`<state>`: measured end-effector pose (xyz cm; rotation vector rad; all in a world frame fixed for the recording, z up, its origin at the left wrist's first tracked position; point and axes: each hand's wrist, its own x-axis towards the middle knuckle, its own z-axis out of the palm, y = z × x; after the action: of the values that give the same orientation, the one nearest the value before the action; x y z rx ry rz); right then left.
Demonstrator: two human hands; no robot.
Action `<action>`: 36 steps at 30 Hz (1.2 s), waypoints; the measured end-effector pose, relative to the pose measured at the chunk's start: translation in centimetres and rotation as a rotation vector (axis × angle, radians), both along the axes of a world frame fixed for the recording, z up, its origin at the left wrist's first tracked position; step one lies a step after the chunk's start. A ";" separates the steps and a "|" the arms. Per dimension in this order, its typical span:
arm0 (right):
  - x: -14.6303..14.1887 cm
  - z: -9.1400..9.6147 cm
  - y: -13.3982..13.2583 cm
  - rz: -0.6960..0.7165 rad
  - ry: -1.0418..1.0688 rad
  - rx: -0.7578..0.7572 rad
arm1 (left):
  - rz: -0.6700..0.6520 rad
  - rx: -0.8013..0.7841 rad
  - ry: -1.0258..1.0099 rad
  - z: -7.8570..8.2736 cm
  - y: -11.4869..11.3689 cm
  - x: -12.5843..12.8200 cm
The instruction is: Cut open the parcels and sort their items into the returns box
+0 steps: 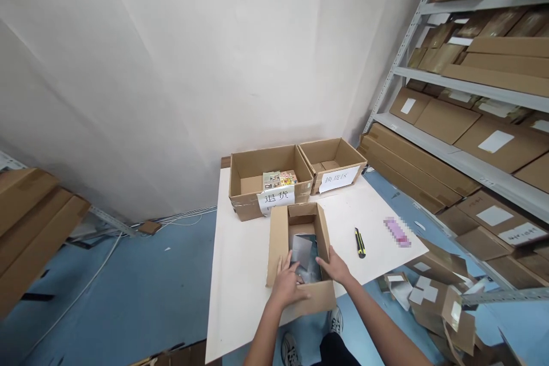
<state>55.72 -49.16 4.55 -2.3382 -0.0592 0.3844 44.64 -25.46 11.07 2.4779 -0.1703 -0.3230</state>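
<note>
An unsealed cardboard box (278, 240) stands on the white table near its front edge, flaps folded out. Inside lie a pale grey flat sheet (302, 250) and a dark, glossy flat item (314, 251) partly beneath it; I cannot make out their kind. My left hand (286, 286) reaches over the near side into the box, fingers spread and touching the sheet's lower left edge. At the right wall, my right hand (335, 267) grips the box with its thumb inside; its other fingers are mostly hidden behind the wall.
Behind stand two labelled cardboard bins; the left bin (244, 210) holds several colourful packs (278, 179), beside the right bin (315, 186). A yellow-black utility knife (359, 243) and a blurred pink item (398, 232) lie on the table (240, 309). Box-filled shelving (454, 154) rises at right.
</note>
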 end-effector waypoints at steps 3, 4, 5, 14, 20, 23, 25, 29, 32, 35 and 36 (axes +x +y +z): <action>-0.1 0.2 1.7 0.036 0.085 0.188 | 0.037 0.002 -0.061 -1.1 -0.7 -0.9; -0.1 0.2 2.1 0.059 0.099 0.267 | 0.058 -0.003 -0.076 -1.3 -0.7 -1.3; -0.1 0.3 2.6 0.087 0.113 0.340 | 0.083 -0.005 -0.089 -1.5 -0.6 -1.8; -1.3 0.6 8.6 0.218 0.059 0.241 | 0.315 0.111 -0.187 -1.2 2.5 -6.5; -1.0 4.7 12.0 0.313 -0.446 0.002 | 0.312 0.067 -0.157 -1.0 2.9 -6.3; 0.1 5.1 15.0 0.592 -0.366 -0.007 | 0.319 0.046 -0.130 -1.0 2.9 -6.1; 1.2 4.1 17.2 0.705 -0.240 -0.137 | 0.326 0.026 -0.116 -1.0 3.0 -6.2; 3.4 0.0 20.7 0.795 0.045 -0.476 | 0.338 -0.020 -0.113 -1.3 3.2 -6.6; 4.6 -3.9 22.5 0.778 0.162 -0.591 | 0.349 -0.043 -0.120 -1.9 3.1 -6.7; 5.1 -7.2 23.6 0.779 0.203 -0.615 | 0.355 -0.052 -0.133 -2.8 2.6 -6.7; 5.1 -8.0 23.8 0.778 0.196 -0.621 | 0.360 -0.052 -0.140 -3.0 2.5 -6.6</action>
<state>60.80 -25.40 -3.43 -2.7839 -0.8801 1.1419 38.02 -23.00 8.07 2.4201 0.2063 0.0066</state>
